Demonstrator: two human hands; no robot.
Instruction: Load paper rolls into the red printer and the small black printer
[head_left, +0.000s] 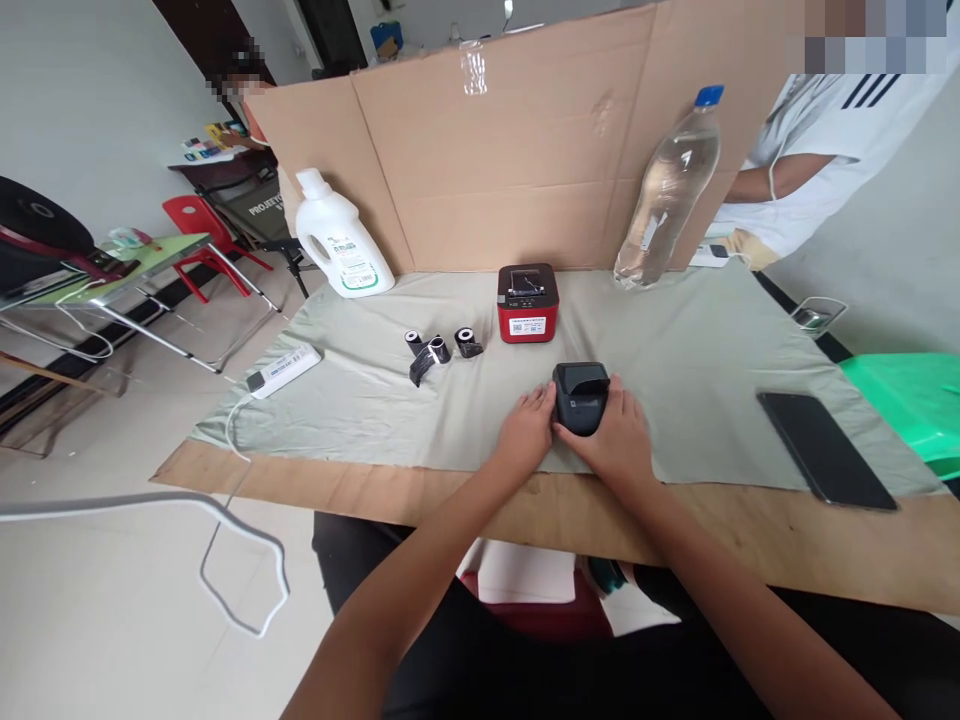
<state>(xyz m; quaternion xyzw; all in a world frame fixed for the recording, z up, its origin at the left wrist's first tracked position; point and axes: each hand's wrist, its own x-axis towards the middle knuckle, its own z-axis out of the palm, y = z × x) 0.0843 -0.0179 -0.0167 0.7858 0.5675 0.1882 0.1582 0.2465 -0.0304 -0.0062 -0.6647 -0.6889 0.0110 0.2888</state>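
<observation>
A small black label printer [580, 396] sits on the grey-green cloth [697, 370] near the table's front edge. My left hand [524, 431] presses against its left side with fingers closed round it. My right hand [616, 436] cups its right side the same way. Behind it stands a red and black printer [528, 302]. To the left of that lie several small black label rolls [441, 349], one with a loose strip.
A white detergent bottle [340, 238] stands at back left and a clear plastic bottle [667, 192] at back right, both before a cardboard wall [525, 150]. A white power strip [283, 369] lies left, a black phone [825, 449] right. Another person [817, 160] sits behind right.
</observation>
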